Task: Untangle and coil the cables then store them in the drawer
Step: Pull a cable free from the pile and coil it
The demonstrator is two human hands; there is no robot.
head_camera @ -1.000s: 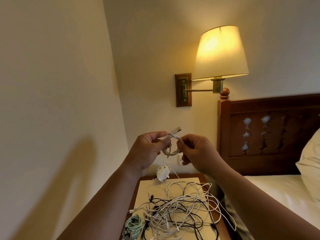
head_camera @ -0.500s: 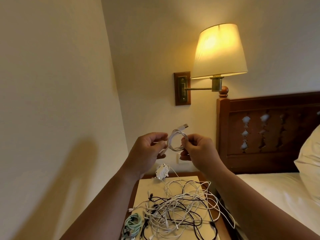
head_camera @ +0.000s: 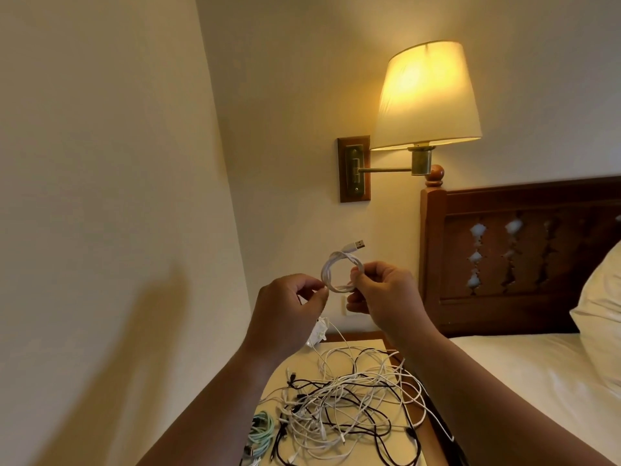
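Above the cable tangle (head_camera: 346, 408), my left hand (head_camera: 289, 314) pinches the left rim of the white USB cable coil (head_camera: 338, 275), my right hand (head_camera: 383, 294) pinches its right; I'd hold both pinches firm and tuck the loose plug (head_camera: 357, 245) through.

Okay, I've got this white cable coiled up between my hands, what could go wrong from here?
1. The white coil is held only by pinches from the left hand and right hand, and its plug end sticks out loose. Letting go of one side could let it spring open.
2. Setting it down on the tangled pile on the nightstand could snag it in those loops.
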